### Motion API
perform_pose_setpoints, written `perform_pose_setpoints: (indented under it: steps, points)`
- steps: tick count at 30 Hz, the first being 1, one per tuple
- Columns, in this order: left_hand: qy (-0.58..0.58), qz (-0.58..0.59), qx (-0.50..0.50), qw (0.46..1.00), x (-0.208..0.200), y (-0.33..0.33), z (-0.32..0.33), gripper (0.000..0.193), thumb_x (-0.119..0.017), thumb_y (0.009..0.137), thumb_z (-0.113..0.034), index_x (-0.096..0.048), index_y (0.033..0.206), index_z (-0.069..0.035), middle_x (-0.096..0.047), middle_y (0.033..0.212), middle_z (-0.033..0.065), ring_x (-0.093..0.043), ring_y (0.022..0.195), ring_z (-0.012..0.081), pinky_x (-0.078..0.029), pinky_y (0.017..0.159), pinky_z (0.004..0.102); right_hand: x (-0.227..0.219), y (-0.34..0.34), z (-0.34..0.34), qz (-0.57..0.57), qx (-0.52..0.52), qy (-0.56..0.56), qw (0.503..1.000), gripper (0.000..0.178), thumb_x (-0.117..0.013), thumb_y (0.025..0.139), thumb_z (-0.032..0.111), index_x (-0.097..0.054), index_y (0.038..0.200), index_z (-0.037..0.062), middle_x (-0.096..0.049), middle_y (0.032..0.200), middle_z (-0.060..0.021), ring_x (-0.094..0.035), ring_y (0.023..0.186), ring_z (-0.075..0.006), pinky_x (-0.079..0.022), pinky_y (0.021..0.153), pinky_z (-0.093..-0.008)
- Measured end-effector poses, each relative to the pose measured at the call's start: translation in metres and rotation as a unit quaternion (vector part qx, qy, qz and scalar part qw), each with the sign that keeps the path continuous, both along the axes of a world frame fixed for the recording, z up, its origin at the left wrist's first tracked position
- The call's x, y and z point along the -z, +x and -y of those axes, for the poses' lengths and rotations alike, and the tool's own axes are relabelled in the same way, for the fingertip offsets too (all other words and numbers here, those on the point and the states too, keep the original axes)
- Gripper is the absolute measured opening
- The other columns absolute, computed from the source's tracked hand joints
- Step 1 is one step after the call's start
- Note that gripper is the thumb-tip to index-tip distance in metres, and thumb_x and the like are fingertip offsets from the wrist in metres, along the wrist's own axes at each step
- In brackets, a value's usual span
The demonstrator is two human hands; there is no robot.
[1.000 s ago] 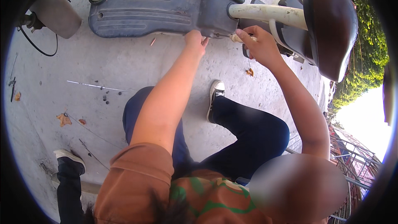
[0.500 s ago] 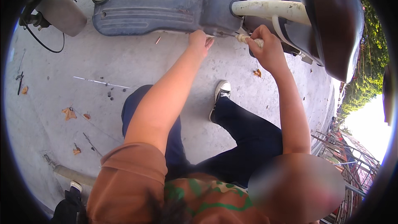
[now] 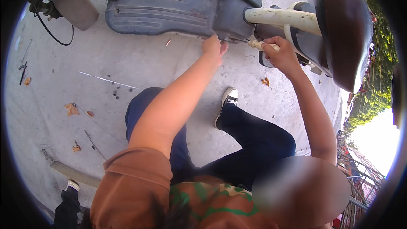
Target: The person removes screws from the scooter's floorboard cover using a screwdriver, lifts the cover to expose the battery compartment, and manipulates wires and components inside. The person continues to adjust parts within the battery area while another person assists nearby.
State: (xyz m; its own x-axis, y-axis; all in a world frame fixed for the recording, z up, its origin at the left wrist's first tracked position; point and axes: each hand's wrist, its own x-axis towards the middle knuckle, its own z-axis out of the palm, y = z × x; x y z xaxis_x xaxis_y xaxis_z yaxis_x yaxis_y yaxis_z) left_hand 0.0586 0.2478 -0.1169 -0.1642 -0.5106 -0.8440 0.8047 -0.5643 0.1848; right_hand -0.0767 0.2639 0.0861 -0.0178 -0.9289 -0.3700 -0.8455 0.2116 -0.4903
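We work at the near edge of a scooter's grey footboard, tool in hand.
Our right hand grips the tool by its cream handle, the thin shaft pointing left toward the footboard's edge. Our left hand curls its fingers at that edge; whether they hold anything, we cannot tell. A dry leaf lies on the concrete.

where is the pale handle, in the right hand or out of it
In the right hand, which is closed around the pale handle; its front end juts out toward the scooter.
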Motion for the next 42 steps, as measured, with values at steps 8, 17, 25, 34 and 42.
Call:
perform_pose_setpoints:
  steps: [8, 17, 25, 34, 42]
  points:
    - [-0.015, -0.005, -0.014, 1.0, 0.005, 0.0, 0.006, 0.019, -0.051, 0.104, -0.021, -0.06, 0.105, -0.004, -0.065, 0.097, 0.0086, -0.066, 0.086, 0.0187, -0.06, 0.076, 0.0302, -0.015, 0.014, 0.016, -0.266, -0.464, -0.077, 0.842, 0.023, -0.067, 0.093, 0.016, -0.06, 0.109, 0.001, -0.069, 0.091, -0.0178, -0.069, 0.088, -0.0311, -0.053, 0.078, -0.0358]
    - [0.008, -0.052, -0.069, 0.996, 0.017, -0.007, 0.011, 0.012, -0.051, 0.095, -0.008, -0.06, 0.101, -0.008, -0.063, 0.092, 0.0044, -0.062, 0.074, 0.0141, -0.056, 0.062, 0.0286, 0.0, 0.022, 0.006, -0.029, -0.02, -0.021, 0.999, 0.031, -0.071, 0.095, 0.03, -0.058, 0.093, 0.0014, -0.059, 0.069, -0.0036, -0.055, 0.052, -0.0071, -0.044, 0.046, -0.0236]
    - [-0.007, -0.031, -0.058, 0.998, 0.039, -0.037, 0.023, 0.016, -0.047, 0.093, -0.006, -0.06, 0.1, -0.01, -0.062, 0.087, 0.0054, -0.059, 0.067, 0.0173, -0.048, 0.052, 0.0307, 0.014, -0.016, -0.004, 0.004, -0.116, -0.086, 0.989, 0.013, -0.063, 0.1, 0.013, -0.056, 0.095, 0.0028, -0.056, 0.077, -0.0023, -0.051, 0.064, -0.0071, -0.043, 0.059, -0.0231]
    - [0.002, -0.015, -0.088, 0.996, 0.036, -0.038, 0.024, 0.014, -0.045, 0.091, -0.005, -0.059, 0.092, -0.002, -0.06, 0.082, 0.0113, -0.057, 0.064, 0.0207, -0.047, 0.048, 0.0306, 0.012, -0.003, -0.007, -0.013, -0.142, -0.099, 0.985, 0.019, -0.061, 0.1, 0.01, -0.054, 0.113, -0.0014, -0.06, 0.099, -0.0083, -0.056, 0.081, -0.0162, -0.047, 0.072, -0.0274]
    - [0.0, 0.0, -0.045, 0.999, 0.019, -0.038, 0.017, 0.015, -0.046, 0.093, -0.01, -0.059, 0.096, -0.003, -0.062, 0.084, 0.0106, -0.061, 0.067, 0.0193, -0.053, 0.054, 0.0327, 0.014, -0.039, -0.005, -0.068, -0.184, -0.131, 0.972, 0.02, -0.059, 0.098, 0.006, -0.051, 0.115, -0.0008, -0.058, 0.1, -0.0109, -0.057, 0.091, -0.0244, -0.047, 0.086, -0.0323]
